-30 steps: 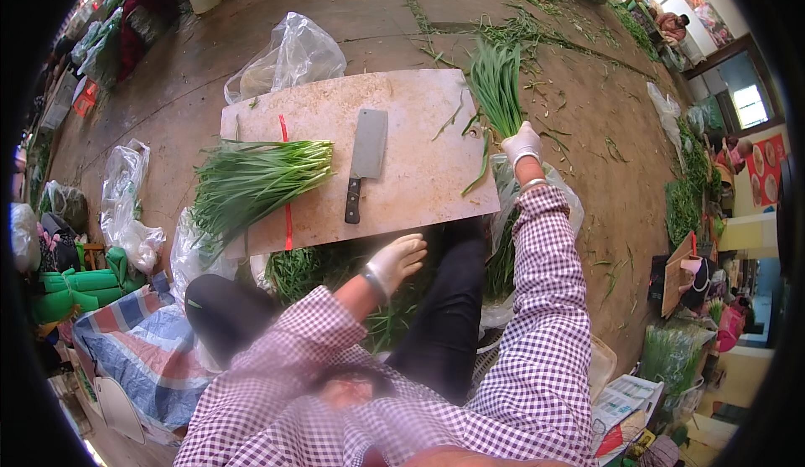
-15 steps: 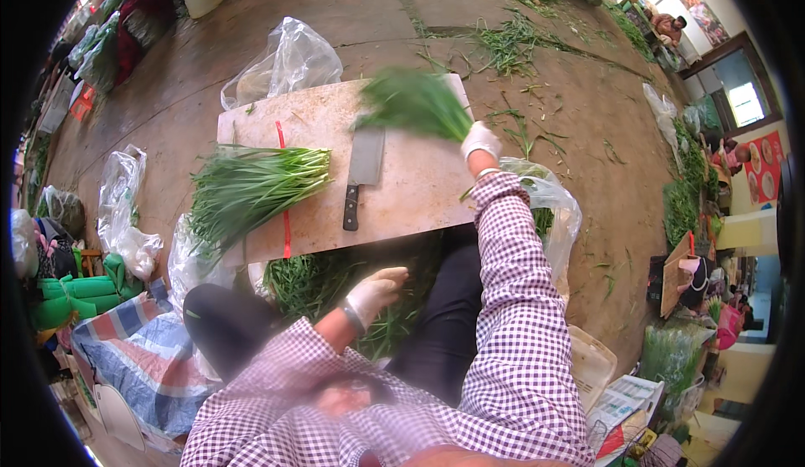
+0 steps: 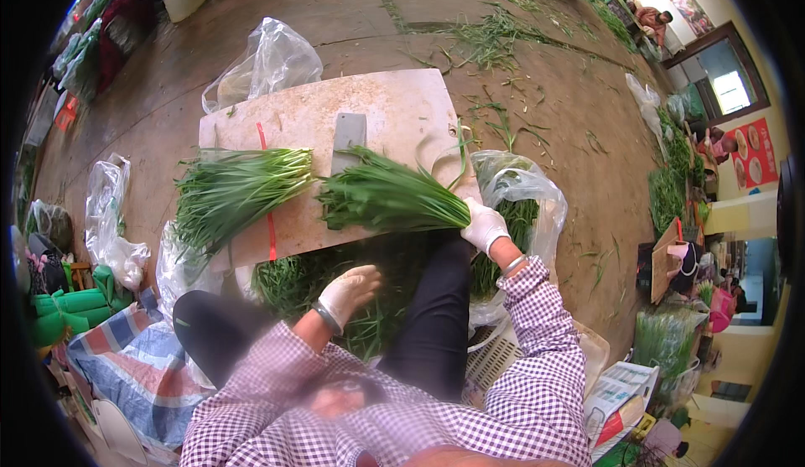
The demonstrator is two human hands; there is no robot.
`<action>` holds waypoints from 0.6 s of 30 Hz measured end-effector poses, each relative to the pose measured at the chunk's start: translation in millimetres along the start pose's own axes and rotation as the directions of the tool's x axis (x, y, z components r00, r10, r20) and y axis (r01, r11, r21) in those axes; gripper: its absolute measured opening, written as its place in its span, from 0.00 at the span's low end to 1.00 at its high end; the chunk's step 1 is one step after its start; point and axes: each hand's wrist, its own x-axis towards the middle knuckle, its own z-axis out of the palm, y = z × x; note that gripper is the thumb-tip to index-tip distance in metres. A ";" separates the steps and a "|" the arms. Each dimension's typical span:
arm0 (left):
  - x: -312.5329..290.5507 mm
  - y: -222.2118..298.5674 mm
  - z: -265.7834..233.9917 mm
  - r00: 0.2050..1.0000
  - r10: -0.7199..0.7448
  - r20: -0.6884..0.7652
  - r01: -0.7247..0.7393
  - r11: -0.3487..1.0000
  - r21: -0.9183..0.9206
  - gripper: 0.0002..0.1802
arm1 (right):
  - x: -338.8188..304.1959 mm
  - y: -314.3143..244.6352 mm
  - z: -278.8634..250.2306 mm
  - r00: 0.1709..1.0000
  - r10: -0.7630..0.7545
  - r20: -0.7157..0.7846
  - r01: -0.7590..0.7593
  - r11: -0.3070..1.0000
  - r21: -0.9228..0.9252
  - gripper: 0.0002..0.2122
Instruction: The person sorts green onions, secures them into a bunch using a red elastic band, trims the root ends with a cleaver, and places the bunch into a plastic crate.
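Note:
My white-gloved right hand [image 3: 485, 225] is closed round the stem end of a bunch of garlic chives [image 3: 390, 192]. Its green leaves point left across the near right part of the pale cutting board [image 3: 386, 94]. Beneath those leaves lies a cleaver [image 3: 349, 133]; only the upper blade shows, and its handle is hidden. A second bunch of garlic chives [image 3: 243, 184] rests at the board's left, cut ends facing right, over a red strip [image 3: 271, 236]. My left hand [image 3: 349, 293], also gloved, hovers above my lap with fingers stretched out, holding nothing.
Loose greens [image 3: 289, 287] fill the space between my knees under the board. An open plastic bag of greens [image 3: 524, 207] stands right of the board, above a pale slotted basket [image 3: 493, 358]. Another clear bag [image 3: 272, 60] sits beyond the board. Greens litter the floor [image 3: 579, 173].
My right hand has come down toward me from the board's right edge, bringing the chives with it, and they now cover the cleaver's handle. My left hand has shifted slightly left, its fingers straighter.

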 end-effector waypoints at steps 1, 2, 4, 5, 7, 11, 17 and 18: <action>-0.8 0.6 0.2 1.000 -0.007 0.001 0.007 1.000 -0.008 0.29 | 3.5 5.4 -2.5 0.999 0.047 -0.006 -0.047 0.998 -0.028 0.22; -2.1 1.4 -0.4 1.000 -0.011 -0.001 0.011 1.000 -0.015 0.27 | 9.4 12.5 -5.9 0.996 0.091 -0.012 -0.091 0.994 -0.056 0.20; 0.0 1.7 4.8 0.999 -0.029 0.015 0.030 0.999 -0.019 0.25 | 50.2 71.5 -2.0 0.959 0.142 -0.244 -0.155 0.987 -0.035 0.15; -1.0 2.3 3.8 0.999 -0.031 0.005 0.031 0.999 -0.021 0.26 | 66.2 73.8 -18.8 0.941 0.209 -0.266 -0.237 0.969 -0.075 0.15; -1.7 1.3 2.1 1.000 -0.030 0.008 0.030 0.999 -0.019 0.26 | 96.3 74.8 -50.9 0.869 0.320 -0.376 -0.368 0.928 -0.061 0.15; 1.5 4.5 7.6 0.999 -0.019 0.025 0.019 1.000 0.009 0.28 | 130.4 76.2 -82.9 0.705 0.450 -0.548 -0.395 0.891 0.224 0.17; 12.4 2.6 12.7 0.999 -0.021 0.041 0.021 1.000 0.003 0.27 | 103.1 26.7 -28.7 0.906 0.339 -0.254 0.060 0.491 0.869 0.04; 15.6 2.5 16.2 0.999 -0.019 0.037 0.018 1.000 0.016 0.26 | 96.7 19.3 -3.1 0.944 0.289 -0.157 -0.017 0.519 0.854 0.07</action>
